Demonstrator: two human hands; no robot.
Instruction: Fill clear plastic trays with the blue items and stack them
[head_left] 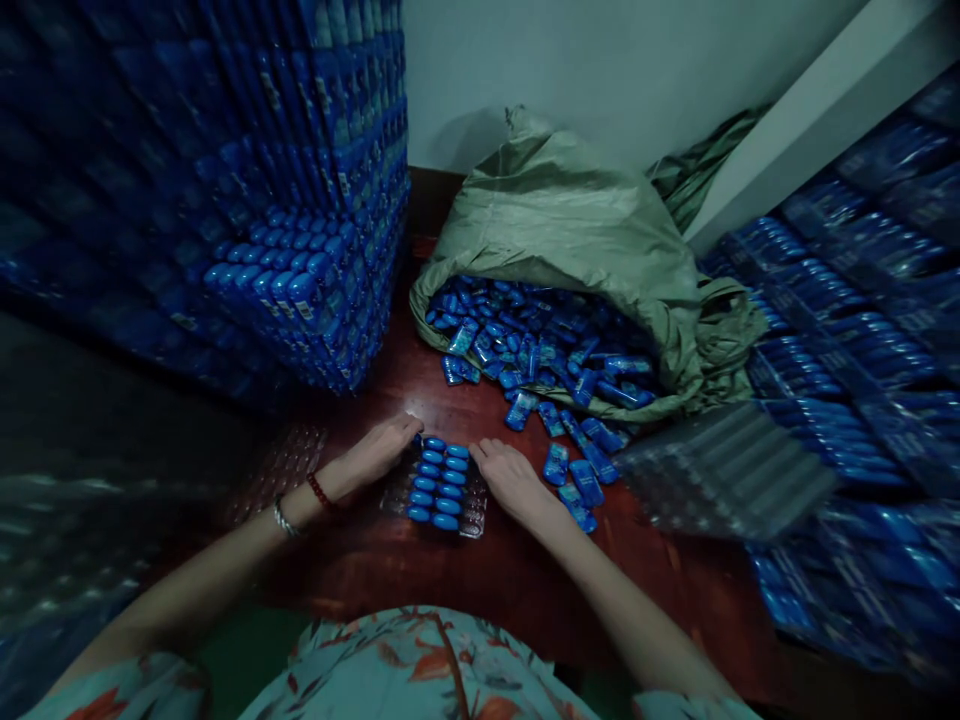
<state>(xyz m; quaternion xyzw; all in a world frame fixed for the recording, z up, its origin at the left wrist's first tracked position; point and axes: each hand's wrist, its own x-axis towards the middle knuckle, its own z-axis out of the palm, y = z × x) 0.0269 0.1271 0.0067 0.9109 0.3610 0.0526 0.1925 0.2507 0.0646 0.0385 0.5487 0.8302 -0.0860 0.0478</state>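
A clear plastic tray lies on the dark red floor in front of me, with several small blue packs set in two rows in its slots. My left hand rests on the tray's upper left edge, fingers bent over the top corner. On the tray's right edge lies my right hand, fingertips by the top pack. Whether either hand grips a pack is hidden by the fingers.
An open green woven sack behind the tray spills loose blue packs onto the floor. Tall stacks of filled trays stand at left and another stack at right. Empty clear trays lie right of my right hand.
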